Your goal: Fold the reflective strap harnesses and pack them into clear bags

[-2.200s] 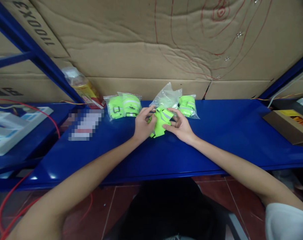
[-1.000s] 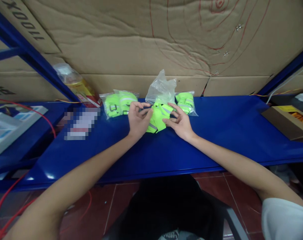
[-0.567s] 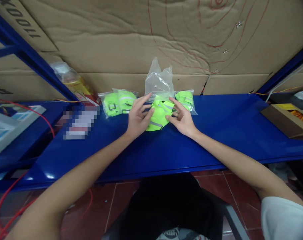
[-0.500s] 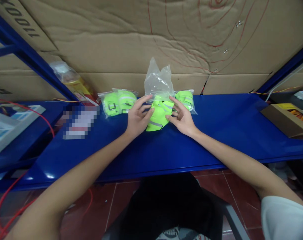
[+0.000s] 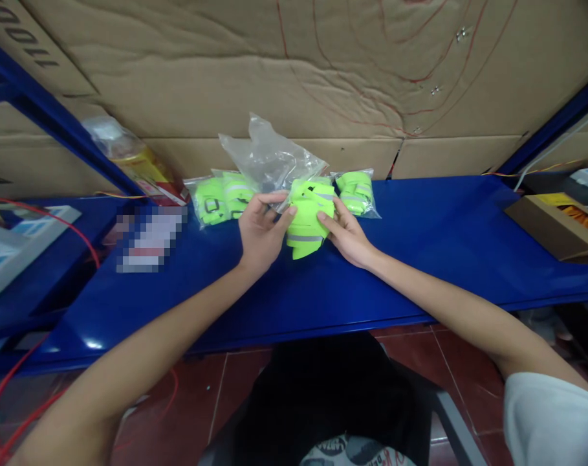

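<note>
A folded neon-green reflective strap [image 5: 306, 223] with a grey stripe is held up between both hands over the blue table. My left hand [image 5: 262, 233] grips its left side, thumb in front and fingers behind. From the right, my right hand [image 5: 349, 238] pinches the same strap with its thumb on the front face. A clear plastic bag [image 5: 269, 152] rises behind the strap and leans to the left, its lower part by my left fingers. Whether any of the strap is inside the bag, I cannot tell.
Bagged green straps with black buckles [image 5: 213, 204] lie left of my hands, and another bagged strap [image 5: 356, 191] lies to the right. A bottle [image 5: 133, 155] stands at the back left. On the right is an open cardboard box [image 5: 550, 223]. Cardboard [image 5: 201, 90] walls the back.
The clear bag has tipped from upright to the left. My fingers have closed more on the strap, which now shows a broader face.
</note>
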A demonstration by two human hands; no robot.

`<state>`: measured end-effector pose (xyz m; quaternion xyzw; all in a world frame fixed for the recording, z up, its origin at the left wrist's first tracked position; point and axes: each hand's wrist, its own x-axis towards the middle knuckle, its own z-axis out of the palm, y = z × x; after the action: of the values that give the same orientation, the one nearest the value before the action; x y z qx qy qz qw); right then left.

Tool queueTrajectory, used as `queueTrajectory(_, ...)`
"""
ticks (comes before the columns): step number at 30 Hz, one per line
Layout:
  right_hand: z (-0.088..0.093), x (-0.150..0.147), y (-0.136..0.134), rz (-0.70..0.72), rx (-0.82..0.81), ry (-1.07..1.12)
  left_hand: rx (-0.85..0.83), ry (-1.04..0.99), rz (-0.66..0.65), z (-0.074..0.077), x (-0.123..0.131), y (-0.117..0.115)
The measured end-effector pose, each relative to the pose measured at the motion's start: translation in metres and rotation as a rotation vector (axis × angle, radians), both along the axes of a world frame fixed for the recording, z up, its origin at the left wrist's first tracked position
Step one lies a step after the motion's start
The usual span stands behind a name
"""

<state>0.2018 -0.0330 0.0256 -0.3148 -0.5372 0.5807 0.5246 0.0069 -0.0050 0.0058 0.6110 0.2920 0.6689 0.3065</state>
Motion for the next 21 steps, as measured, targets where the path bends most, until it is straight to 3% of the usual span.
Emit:
queueTrajectory(4, -0.001, -0.004, -0.004, 0.055, -0.068, 0.055, -0.036, -0.008, -0.025, -0.001, 0.007, -0.007)
queueTrajectory(13, -0.002, 0.002, -0.001, -0.046, -0.063, -0.054, -0.065, 0.051, -0.02, -0.009, 0.005, 0.0)
queueTrajectory(21, -0.006, 0.01, 0.0, -0.071, -0.07, -0.088, -0.1, 0.144, 0.181, -0.01, -0.009, 0.014)
